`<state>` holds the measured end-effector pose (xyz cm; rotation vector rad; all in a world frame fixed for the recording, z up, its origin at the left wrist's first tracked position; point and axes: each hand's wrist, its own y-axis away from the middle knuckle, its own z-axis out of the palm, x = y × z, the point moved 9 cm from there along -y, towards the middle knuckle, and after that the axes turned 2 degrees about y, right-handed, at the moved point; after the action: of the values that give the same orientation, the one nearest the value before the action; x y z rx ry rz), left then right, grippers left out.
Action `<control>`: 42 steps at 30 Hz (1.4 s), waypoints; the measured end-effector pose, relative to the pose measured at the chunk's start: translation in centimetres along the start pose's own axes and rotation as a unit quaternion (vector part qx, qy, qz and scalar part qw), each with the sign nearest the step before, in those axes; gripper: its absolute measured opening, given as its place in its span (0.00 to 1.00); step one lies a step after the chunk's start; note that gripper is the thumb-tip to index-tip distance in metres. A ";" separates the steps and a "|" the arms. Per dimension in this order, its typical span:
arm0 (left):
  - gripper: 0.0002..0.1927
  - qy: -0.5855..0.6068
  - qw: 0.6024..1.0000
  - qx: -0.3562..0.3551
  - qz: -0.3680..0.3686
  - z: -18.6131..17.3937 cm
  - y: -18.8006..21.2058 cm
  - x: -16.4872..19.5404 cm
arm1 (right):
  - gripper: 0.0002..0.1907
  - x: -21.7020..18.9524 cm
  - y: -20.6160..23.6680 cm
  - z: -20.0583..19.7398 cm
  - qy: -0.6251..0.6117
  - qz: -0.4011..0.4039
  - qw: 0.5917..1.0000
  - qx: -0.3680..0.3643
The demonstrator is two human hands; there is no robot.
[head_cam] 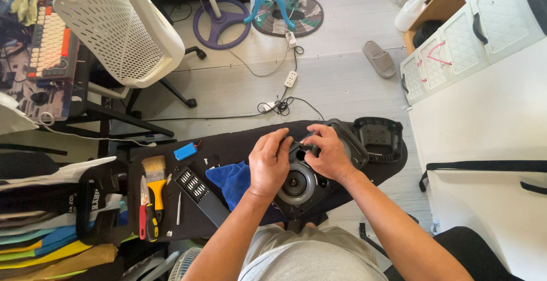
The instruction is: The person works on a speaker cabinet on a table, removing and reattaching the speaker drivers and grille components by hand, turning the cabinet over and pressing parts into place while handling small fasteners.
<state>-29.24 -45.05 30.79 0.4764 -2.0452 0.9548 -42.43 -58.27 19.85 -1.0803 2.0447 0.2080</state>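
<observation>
A black speaker unit [301, 187] with a round grey cone lies on a black board [239, 144] in front of me. My left hand [269, 163] rests on its left upper edge, fingers curled onto the top. My right hand [329, 151] grips the upper right part, fingertips pinching something small and dark that I cannot make out. A black housing shell [356, 144] lies just behind my right hand, and a second black cover [378, 137] sits at the board's right end. A blue cloth [231, 181] lies left of the speaker.
On the board's left lie a paintbrush [154, 175], red-handled pliers [143, 215], a screwdriver bit set [192, 185], a small blue battery pack [185, 151] and loose screws. A white chair [119, 27], keyboard [48, 36], fan bases, power strip [290, 78], slipper [379, 58] and white drawers [473, 36] surround it.
</observation>
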 end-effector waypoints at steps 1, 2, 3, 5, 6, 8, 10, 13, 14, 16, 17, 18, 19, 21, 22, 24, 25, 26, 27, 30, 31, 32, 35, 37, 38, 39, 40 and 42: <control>0.10 -0.001 1.000 0.000 0.004 0.1 0.1 0.0 | 0.13 0.0 -0.1 0.0 0.004 0.001 1.000 -0.006; 0.10 -0.004 1.000 -0.001 0.007 0.2 0.2 0.0 | 0.14 -0.1 -0.1 0.0 0.008 0.002 1.000 -0.011; 0.10 -0.007 1.000 -0.002 0.011 0.3 0.3 0.0 | 0.13 -0.3 -0.1 0.0 0.015 -0.007 1.000 -0.010; 0.10 -0.012 1.000 -0.003 0.015 0.5 0.5 -0.1 | 0.11 -0.6 -0.2 0.0 0.030 -0.024 0.999 -0.006; 0.10 -0.014 1.000 -0.003 0.015 0.6 0.6 -0.2 | 0.10 -0.6 -0.2 -0.1 0.027 -0.027 0.999 -0.003; 0.10 -0.015 1.000 -0.003 0.013 0.7 0.8 -0.4 | 0.09 -0.6 -0.1 0.0 0.019 -0.034 0.999 0.003; 0.10 -0.012 1.000 -0.003 0.009 0.7 0.9 -0.5 | 0.08 -0.4 -0.1 0.1 0.028 -0.032 0.999 0.010; 0.10 -0.019 1.000 -0.007 0.003 0.8 1.0 -0.8 | 0.09 0.0 -0.1 0.3 0.035 -0.032 0.999 0.016; 0.10 -0.020 1.000 0.001 0.004 0.5 1.1 -0.8 | 0.09 0.1 0.0 0.3 0.037 -0.032 0.999 0.017; 0.10 -0.020 1.000 0.017 0.007 -0.2 1.2 -1.0 | 0.09 0.4 0.0 0.7 0.032 -0.028 0.999 0.009; 0.10 -0.024 0.999 0.024 -0.011 -0.6 1.3 -1.4 | 0.09 0.5 0.1 0.8 0.030 -0.027 0.999 0.004; 0.10 -0.028 0.999 0.030 -0.029 -1.0 1.5 -1.8 | 0.09 0.6 0.1 0.9 0.027 -0.020 0.999 0.001; 0.10 -0.032 0.998 0.038 -0.047 -1.4 1.7 -2.3 | 0.09 0.7 0.1 1.0 0.024 -0.013 1.000 -0.002; 0.10 -0.030 0.996 0.034 -0.080 -1.8 2.2 -3.3 | 0.10 1.1 0.1 1.2 0.019 0.007 1.000 -0.011; 0.10 -0.028 0.994 0.032 -0.097 -2.0 2.5 -3.7 | 0.10 1.4 -0.1 1.3 0.016 0.020 1.000 -0.015; 0.10 -0.025 0.993 0.028 -0.109 -2.3 3.0 -4.3 | 0.10 1.7 -0.2 1.4 0.019 0.040 0.999 -0.027; 0.11 -0.022 0.993 0.027 -0.115 -2.3 3.1 -4.6 | 0.10 1.8 -0.3 1.5 0.026 0.045 0.998 -0.034; 0.11 -0.018 0.993 0.030 -0.111 -2.3 3.3 -4.6 | 0.10 1.9 -0.5 1.6 0.032 0.050 0.997 -0.041; 0.11 -0.015 0.994 0.032 -0.107 -2.4 3.4 -4.6 | 0.10 1.8 -0.5 1.6 0.032 0.050 0.997 -0.040; 0.10 -0.010 0.993 0.031 -0.111 -2.5 3.6 -4.8 | 0.08 1.7 -0.7 1.6 0.037 0.050 0.997 -0.042; 0.10 -0.009 0.993 0.029 -0.114 -2.6 3.6 -4.9 | 0.08 1.8 -0.7 1.6 0.042 0.051 0.997 -0.046; 0.10 -0.007 0.993 0.028 -0.116 -2.6 3.6 -5.0 | 0.08 1.9 -0.7 1.6 0.046 0.053 0.996 -0.049; 0.11 0.001 0.993 0.026 -0.119 -2.8 3.5 -5.1 | 0.07 2.1 -0.8 1.5 0.050 0.055 0.995 -0.069; 0.11 0.005 0.992 0.028 -0.119 -2.9 3.4 -5.1 | 0.07 1.9 -0.8 1.4 0.057 0.042 0.995 -0.071; 0.11 0.007 0.992 0.026 -0.121 -2.9 3.4 -5.2 | 0.07 1.8 -0.8 1.4 0.060 0.036 0.995 -0.072; 0.11 0.008 0.992 0.025 -0.122 -3.0 3.4 -5.2 | 0.07 1.7 -0.8 1.4 0.063 0.032 0.995 -0.072; 0.11 0.009 0.992 0.023 -0.123 -3.0 3.3 -5.2 | 0.07 1.5 -0.9 1.4 0.066 0.028 0.995 -0.072; 0.11 0.014 0.992 0.023 -0.119 -3.2 3.3 -5.3 | 0.07 1.1 -1.1 1.5 0.077 0.021 0.994 -0.072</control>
<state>-26.46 -40.54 26.30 0.7108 -1.8938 0.8595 -41.13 -58.93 18.26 -1.1741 2.2200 0.3061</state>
